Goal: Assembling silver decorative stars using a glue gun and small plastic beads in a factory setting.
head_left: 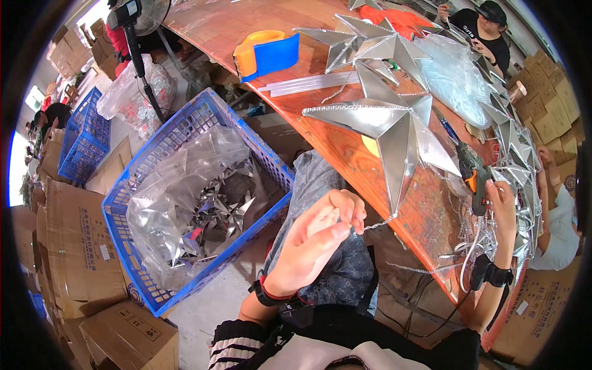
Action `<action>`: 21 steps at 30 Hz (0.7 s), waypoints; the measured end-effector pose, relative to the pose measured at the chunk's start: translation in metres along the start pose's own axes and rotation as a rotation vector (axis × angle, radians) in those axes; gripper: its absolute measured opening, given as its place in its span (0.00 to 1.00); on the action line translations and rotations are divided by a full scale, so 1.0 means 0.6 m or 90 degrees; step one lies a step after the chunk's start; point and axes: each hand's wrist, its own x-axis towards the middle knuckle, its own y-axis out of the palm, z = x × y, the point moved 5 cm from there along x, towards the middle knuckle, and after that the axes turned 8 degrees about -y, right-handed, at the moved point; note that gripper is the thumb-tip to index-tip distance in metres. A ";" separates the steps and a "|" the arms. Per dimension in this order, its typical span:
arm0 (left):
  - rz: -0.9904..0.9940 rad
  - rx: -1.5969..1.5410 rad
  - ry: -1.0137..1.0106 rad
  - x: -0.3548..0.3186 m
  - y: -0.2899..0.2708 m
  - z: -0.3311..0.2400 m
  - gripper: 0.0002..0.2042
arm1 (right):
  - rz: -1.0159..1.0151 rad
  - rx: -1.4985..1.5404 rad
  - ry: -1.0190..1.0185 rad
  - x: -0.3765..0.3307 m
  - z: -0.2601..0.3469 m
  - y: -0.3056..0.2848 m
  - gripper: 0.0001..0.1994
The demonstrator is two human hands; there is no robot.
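My left hand [317,240] is at the table's near edge, its thumb and fingertips pinched together on the end of a silver twisted cord [381,224]. The cord runs up to the lower point of a large silver folded star [394,139], which lies on the table edged with the same kind of trim. To the right, my right hand [502,209] grips the handle of a dark glue gun [473,171] with an orange trigger. Its nozzle points away from me, toward the far side. More silver stars [364,40] lie behind the large one.
Clear rods [308,84] and an orange-and-blue tape dispenser [268,57] lie on the wooden table [320,145]. Beyond are a plastic bag [453,77] and red material [398,21]. A blue crate [132,166] of silver pieces stands left. Other people [487,31] sit across and right.
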 end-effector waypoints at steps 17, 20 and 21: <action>-0.072 0.091 0.097 -0.011 -0.002 0.003 0.05 | 0.428 -0.375 -0.719 -0.184 0.314 0.224 0.27; -0.060 0.114 0.108 -0.012 -0.004 0.005 0.05 | 0.416 -0.407 -0.720 -0.181 0.301 0.258 0.32; -0.063 0.116 0.109 -0.013 -0.007 0.007 0.05 | 0.411 -0.413 -0.716 -0.179 0.298 0.267 0.33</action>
